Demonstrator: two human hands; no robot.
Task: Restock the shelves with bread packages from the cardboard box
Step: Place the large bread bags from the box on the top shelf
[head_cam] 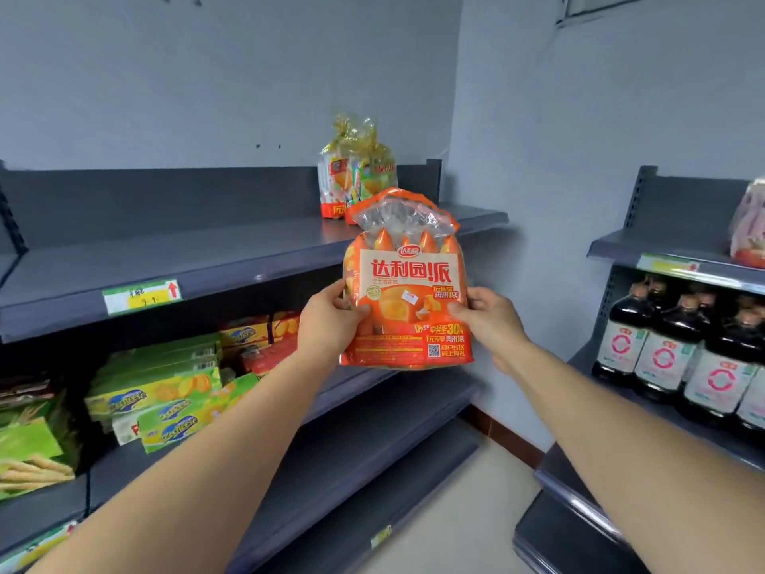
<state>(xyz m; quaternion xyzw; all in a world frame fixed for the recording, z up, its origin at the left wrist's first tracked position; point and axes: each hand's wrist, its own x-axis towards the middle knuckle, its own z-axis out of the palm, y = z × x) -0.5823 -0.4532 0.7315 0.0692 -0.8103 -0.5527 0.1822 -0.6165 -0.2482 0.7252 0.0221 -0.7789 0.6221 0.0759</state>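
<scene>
The person held an orange bread package (407, 292) upright in the air, the left hand (327, 321) gripping its left edge and the right hand (490, 321) its right edge, thumbs on the front (the printed side faced them). It hung just before the grey top shelf (165, 258), where another bread bag (356, 171) stood near the back. Dark bottles (683, 354) lined the rack to the right.

An orange plastic bread package (407, 283) with clear crimped top, upright, in mid-air before the grey metal top shelf (207, 258); 1 gold-tied bread package (356, 176) stands on it.
</scene>
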